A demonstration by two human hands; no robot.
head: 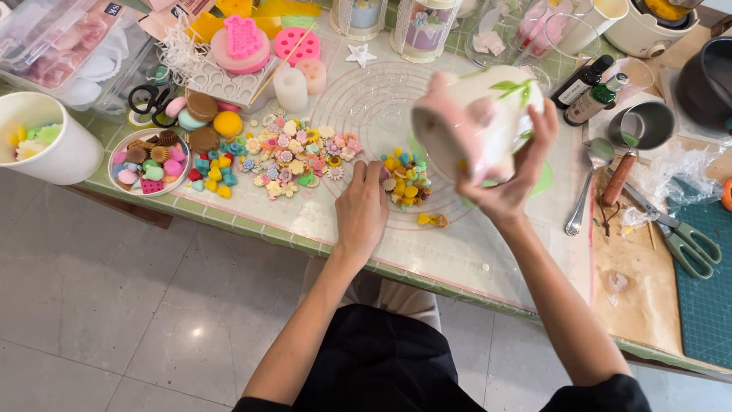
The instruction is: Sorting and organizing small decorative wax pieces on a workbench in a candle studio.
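Note:
My right hand (509, 179) grips a white and pink ceramic mug (474, 118) with a green leaf print, tilted on its side above the translucent baking mat (358, 114). Below the mug lies a small heap of yellow and orange wax pieces (406, 183). My left hand (363, 210) rests palm down on the mat, its fingers touching the left edge of that heap. Further left, several flower-shaped wax pieces (293, 156) in pink, yellow and white are spread on the table.
A plate of coloured wax shapes (149, 162) and a white bucket (46, 137) sit at the left. Pink moulds (244, 42), scissors (149, 101), a spoon (587, 187), dark bottles (583, 82), a metal cup (646, 126) and green-handled scissors (686, 240) lie around.

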